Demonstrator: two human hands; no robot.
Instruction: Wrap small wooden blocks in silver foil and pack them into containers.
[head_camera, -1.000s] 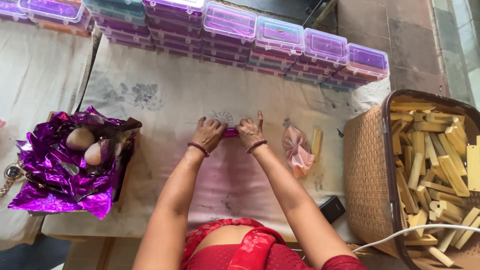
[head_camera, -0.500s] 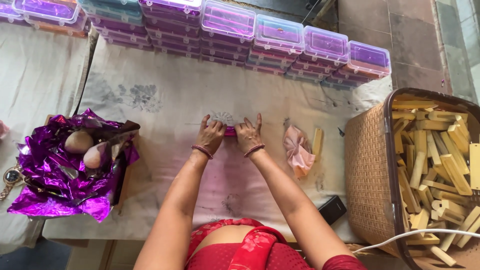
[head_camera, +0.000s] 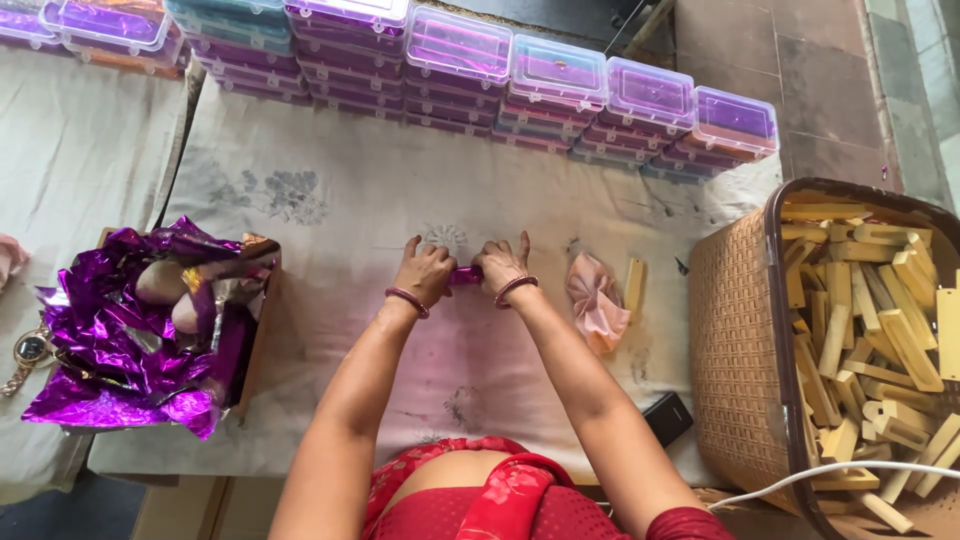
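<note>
A small piece wrapped in shiny purple foil (head_camera: 465, 275) lies on the pale cloth (head_camera: 330, 190) between my two hands. My left hand (head_camera: 424, 273) grips its left end and my right hand (head_camera: 502, 266) grips its right end, with fingers curled over it. Most of the piece is hidden by my fingers. Each wrist wears a dark red bangle. A loose wooden stick (head_camera: 633, 282) and a crumpled pink cloth (head_camera: 596, 298) lie just right of my right hand.
A heap of purple foil sheets (head_camera: 140, 330) weighted by smooth stones sits at the left. A woven basket (head_camera: 735, 340) full of wooden sticks stands at the right. Stacked clear plastic boxes (head_camera: 560, 85) line the far edge. A small black object (head_camera: 667, 417) lies near me.
My hands have drawn slightly back toward me with the foil piece and curled tighter over it. The foil heap has shifted and now partly covers the stones.
</note>
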